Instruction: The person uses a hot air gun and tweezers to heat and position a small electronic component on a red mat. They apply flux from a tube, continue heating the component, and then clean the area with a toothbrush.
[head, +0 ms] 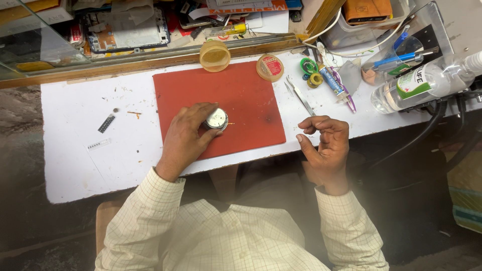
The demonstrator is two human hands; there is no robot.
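Both hands are seen from above at a white worktop [75, 150]. A small round silver watch body with a pale dial [217, 119] is pinched by the left hand [187, 138], thumb on its near side and fingers curled over its far side; it rests on a flat red rectangular mat [236, 90], near that mat's middle and slightly toward the near edge. The right hand [325, 145] is held off the near right corner of the mat, past the worktop's near edge, its fingers loosely curled toward the thumb; whether anything is pinched there cannot be told.

Bare red surface is left on the mat to the far side and to the right of the watch. White top lies open to the left of the mat, marked only by a small dark ridged strip [106, 123], a pale strip and scattered specks.

Beyond the mat's far edge a round amber translucent plastic tub [215, 55] and a round flat tin with a red label [269, 67] are set touching that edge. Slim metal tweezers [299, 95] lie just right of the mat. Farther right, a green tape roll [309, 65], a blue tube and a clear plastic bottle lying on its side [427, 83] are crowded together. A wooden rail [150, 62] bounds the far edge of the worktop.
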